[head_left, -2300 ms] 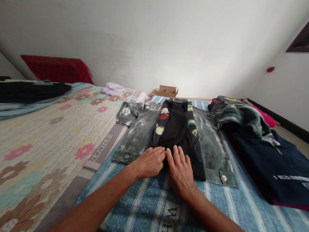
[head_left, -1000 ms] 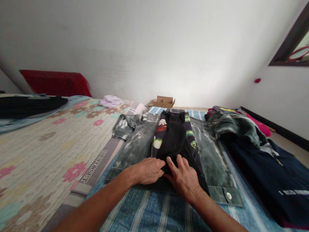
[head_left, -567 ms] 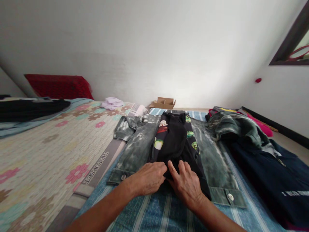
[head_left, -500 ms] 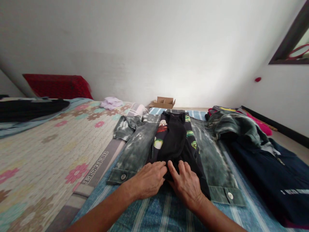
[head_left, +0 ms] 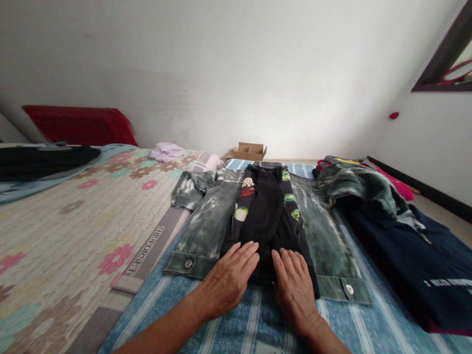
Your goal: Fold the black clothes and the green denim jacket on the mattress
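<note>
A folded black garment with a colourful print along its sides lies on top of a grey-green tie-dye denim jacket spread out flat. My left hand rests flat on the near left part of the black garment, fingers stretched out. On the near right part lies my right hand, its fingers extended and slightly apart. Neither hand grips the cloth. Both jacket cuffs with metal buttons show, one on each side of the black garment.
Underneath is a blue striped sheet, beside a flowered quilt on the left. To the right stands a pile with a navy garment and a tie-dye piece. A cardboard box sits by the wall.
My fingers, bunched together on the black garment's near edge before, have straightened and lie flat on it. The hands have moved slightly apart. The view has tilted a little.
</note>
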A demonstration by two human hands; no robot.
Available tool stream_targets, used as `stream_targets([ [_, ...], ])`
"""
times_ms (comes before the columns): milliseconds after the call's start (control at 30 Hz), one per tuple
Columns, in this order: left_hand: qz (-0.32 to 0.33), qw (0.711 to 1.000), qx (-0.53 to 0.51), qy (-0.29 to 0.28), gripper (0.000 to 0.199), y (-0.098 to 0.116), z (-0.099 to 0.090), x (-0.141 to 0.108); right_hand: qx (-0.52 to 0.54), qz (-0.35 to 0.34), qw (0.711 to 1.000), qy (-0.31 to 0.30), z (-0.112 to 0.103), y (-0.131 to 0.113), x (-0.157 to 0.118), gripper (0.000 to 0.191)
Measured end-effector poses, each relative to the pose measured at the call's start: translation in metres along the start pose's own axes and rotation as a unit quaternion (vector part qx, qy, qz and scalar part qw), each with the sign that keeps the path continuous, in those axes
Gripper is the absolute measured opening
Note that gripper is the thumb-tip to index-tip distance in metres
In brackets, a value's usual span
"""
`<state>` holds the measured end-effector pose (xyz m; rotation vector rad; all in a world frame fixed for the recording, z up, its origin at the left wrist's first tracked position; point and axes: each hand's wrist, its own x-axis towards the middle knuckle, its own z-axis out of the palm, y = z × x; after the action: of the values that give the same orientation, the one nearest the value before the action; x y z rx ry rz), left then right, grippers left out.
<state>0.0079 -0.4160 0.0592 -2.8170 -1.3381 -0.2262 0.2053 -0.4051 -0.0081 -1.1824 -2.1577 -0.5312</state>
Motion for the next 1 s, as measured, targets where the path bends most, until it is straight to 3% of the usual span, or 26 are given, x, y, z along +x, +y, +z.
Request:
stream_targets([
  [133, -0.013, 1.000, 0.000, 0.002, 0.067, 0.002, 0.006, 0.004, 0.037, -0.051, 0.998, -0.002, -0.001, 0.007, 0.004, 0.041],
  [267, -0.016, 1.000, -0.013, 0.018, 0.061, 0.001, 0.010, 0.011, 0.062, -0.076, 0.995, -0.034, -0.009, 0.008, 0.014, 0.045],
  [367, -0.023, 0.999, -0.018, 0.019, 0.052, -0.001, 0.011, 0.014, 0.032, -0.055, 0.997, -0.046, -0.008, -0.003, 0.016, 0.049],
  [500, -0.055, 0.998, -0.033, -0.015, 0.053, -0.002, 0.007, 0.016, -0.031, 0.007, 0.999, -0.009, 0.004, -0.025, 0.008, 0.048],
  [600, -0.073, 0.995, -0.047, -0.042, 0.057, -0.003, 0.002, 0.016, -0.044, 0.002, 0.999, 0.013, 0.012, -0.030, 0.005, 0.047],
  [833, -0.091, 0.992, -0.069, -0.050, 0.061, -0.003, -0.004, 0.019, -0.012, -0.095, 0.995, 0.010, 0.010, -0.009, 0.023, 0.036],
  [1000, -0.111, 0.988, -0.086, -0.058, 0.061, -0.007, -0.004, 0.021, 0.020, -0.118, 0.992, -0.042, 0.009, 0.000, 0.040, 0.031],
])
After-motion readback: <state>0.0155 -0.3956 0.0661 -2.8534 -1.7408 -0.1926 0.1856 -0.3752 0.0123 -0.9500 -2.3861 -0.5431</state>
